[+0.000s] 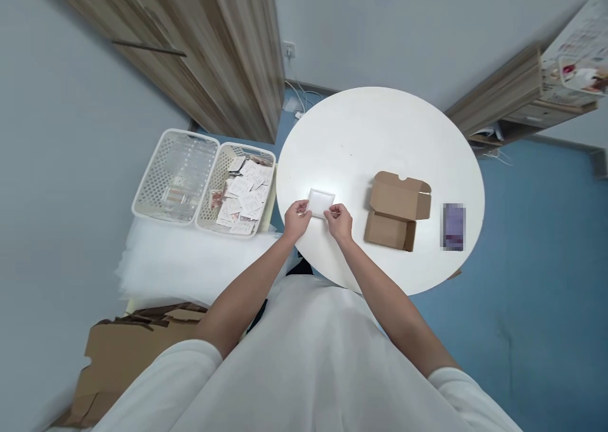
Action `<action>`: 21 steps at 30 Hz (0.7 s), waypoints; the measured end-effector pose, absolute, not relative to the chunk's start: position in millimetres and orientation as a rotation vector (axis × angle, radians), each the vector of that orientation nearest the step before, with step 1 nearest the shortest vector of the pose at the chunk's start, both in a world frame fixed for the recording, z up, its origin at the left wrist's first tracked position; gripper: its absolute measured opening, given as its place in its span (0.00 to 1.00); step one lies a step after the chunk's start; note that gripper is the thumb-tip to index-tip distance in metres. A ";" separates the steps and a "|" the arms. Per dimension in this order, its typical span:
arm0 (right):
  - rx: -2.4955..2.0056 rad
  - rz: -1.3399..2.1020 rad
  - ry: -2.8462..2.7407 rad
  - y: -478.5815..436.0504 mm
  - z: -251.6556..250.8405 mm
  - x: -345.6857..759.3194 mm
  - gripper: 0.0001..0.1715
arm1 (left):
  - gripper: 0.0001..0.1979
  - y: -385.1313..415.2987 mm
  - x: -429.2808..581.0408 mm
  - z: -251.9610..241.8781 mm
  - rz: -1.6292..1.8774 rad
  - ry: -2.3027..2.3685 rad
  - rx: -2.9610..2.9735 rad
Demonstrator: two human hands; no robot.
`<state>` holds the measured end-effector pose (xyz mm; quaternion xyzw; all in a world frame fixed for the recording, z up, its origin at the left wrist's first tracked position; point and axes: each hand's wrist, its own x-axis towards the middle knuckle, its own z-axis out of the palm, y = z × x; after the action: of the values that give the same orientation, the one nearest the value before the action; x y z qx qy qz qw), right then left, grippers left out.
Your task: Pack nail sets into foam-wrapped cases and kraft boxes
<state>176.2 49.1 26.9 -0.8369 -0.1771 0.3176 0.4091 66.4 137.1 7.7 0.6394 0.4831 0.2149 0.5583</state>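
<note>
At the near left part of the round white table (pixel 380 125) lies a small white square item (pixel 322 202) with a raised-looking rim, like a flat case or shallow tray. My left hand (pixel 296 221) pinches its near left corner between thumb and fingers. On the opposite side, my right hand (pixel 340 223) is closed at the near right corner. A thin pale edge shows at the fingers of each hand. Right of my hands stands an open brown cardboard box (pixel 390 229), its lid folded back away from me.
A blurred purple item (pixel 454 227) lies near the table's right edge. To the left are a basket of clear plastic cases (pixel 183 166) and a basket of printed cards (pixel 247 191). White sheets (pixel 175 258) and flattened cardboard (pixel 128 349) are stacked nearer. A wooden cabinet (pixel 213 58) stands behind.
</note>
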 end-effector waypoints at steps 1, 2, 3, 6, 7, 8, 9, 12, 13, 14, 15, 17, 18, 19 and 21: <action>-2.087 0.771 -0.466 37.7 33.8 181.6 0.11 | 0.17 127.0 71.8 13.1 0.529 1.109 1.503; -2.066 0.739 -0.485 25.5 40.5 187.8 0.11 | 0.17 116.5 78.1 18.8 0.543 1.076 1.501; -2.046 0.708 -0.500 12.6 46.7 194.8 0.12 | 0.17 105.7 85.3 24.5 0.546 1.041 1.502; -2.025 0.636 -0.504 -28.5 60.2 219.4 0.15 | 0.17 72.1 111.5 38.9 0.507 0.954 1.519; -2.035 0.614 -0.497 -42.1 62.5 228.2 0.16 | 0.17 60.9 121.2 42.2 0.484 0.929 1.528; -2.052 0.593 -0.490 -55.2 63.8 237.0 0.16 | 0.17 50.0 131.0 44.4 0.458 0.904 1.538; -2.071 0.575 -0.486 -67.6 64.1 245.7 0.16 | 0.17 39.4 140.7 45.7 0.435 0.885 1.547; -2.121 0.549 -0.500 -97.9 60.4 270.0 0.15 | 0.19 11.8 167.4 45.3 0.366 0.862 1.570; -2.141 0.549 -0.513 -105.4 58.2 277.3 0.14 | 0.20 4.3 174.9 44.3 0.338 0.861 1.578; -2.165 0.554 -0.530 -111.6 55.7 284.1 0.14 | 0.21 -2.2 181.3 43.0 0.309 0.860 1.588; -2.191 0.563 -0.550 -116.6 52.9 290.1 0.14 | 0.21 -7.6 186.6 41.8 0.281 0.862 1.603; -2.248 0.601 -0.602 -123.2 47.1 299.9 0.13 | 0.21 -15.5 193.9 39.5 0.228 0.871 1.651; -2.274 0.627 -0.635 -125.1 44.1 303.6 0.12 | 0.21 -18.0 196.1 38.5 0.199 0.873 1.684; -2.300 0.653 -0.672 -126.2 41.2 306.4 0.12 | 0.20 -19.8 197.4 37.5 0.165 0.872 1.721; -2.349 0.692 -0.751 -127.2 35.6 309.8 0.12 | 0.17 -21.4 198.5 35.7 0.087 0.859 1.804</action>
<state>309.8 -127.2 35.6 -0.8788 -0.2810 0.2588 0.2861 198.5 -21.4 35.7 0.7589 0.3616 0.0365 0.5403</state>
